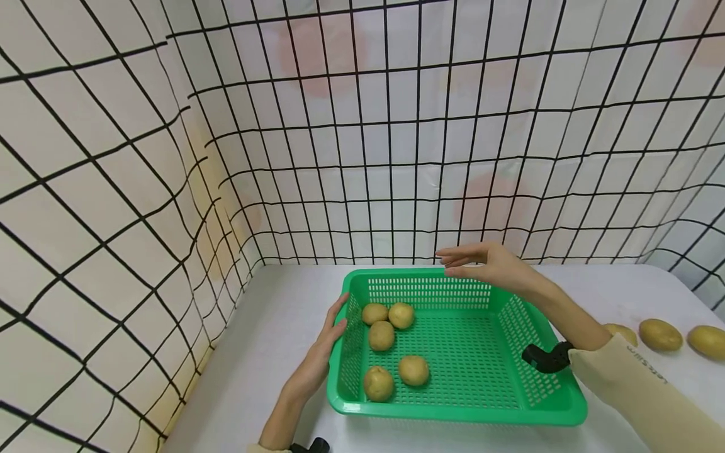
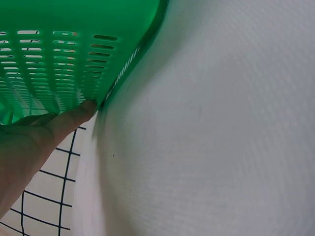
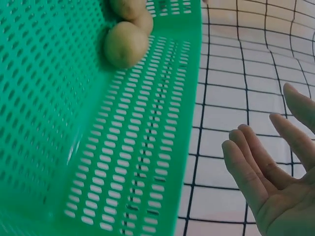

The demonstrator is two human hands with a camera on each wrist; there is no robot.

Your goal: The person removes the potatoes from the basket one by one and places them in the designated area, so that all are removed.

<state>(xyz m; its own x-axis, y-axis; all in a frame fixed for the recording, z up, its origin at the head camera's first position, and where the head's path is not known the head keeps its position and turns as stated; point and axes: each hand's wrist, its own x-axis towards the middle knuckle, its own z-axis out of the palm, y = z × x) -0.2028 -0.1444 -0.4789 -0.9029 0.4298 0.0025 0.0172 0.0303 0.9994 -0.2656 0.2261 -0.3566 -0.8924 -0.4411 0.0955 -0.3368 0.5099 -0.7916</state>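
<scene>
A green plastic basket [image 1: 459,412] with slotted walls stands on the white table. Several potatoes [image 1: 381,336] lie in its left part; some also show in the right wrist view as round potatoes [image 3: 126,45]. My left hand [image 1: 317,355] touches the basket's left side, its fingers fairly straight. In the left wrist view, that hand [image 2: 44,135] lies against the slotted outer wall; some fingers are hidden. My right hand [image 1: 493,267] hovers above the far rim, right of centre. It holds nothing, and its fingers are extended and spread in the right wrist view.
On the table [image 1: 272,314] right of the basket lie more potatoes [image 1: 660,335], one partly behind my right forearm. A black wire grid [image 1: 416,163] rises along the back, with another grid [image 1: 102,239] on the left side. Black wrist devices [image 1: 546,357] sit near the basket.
</scene>
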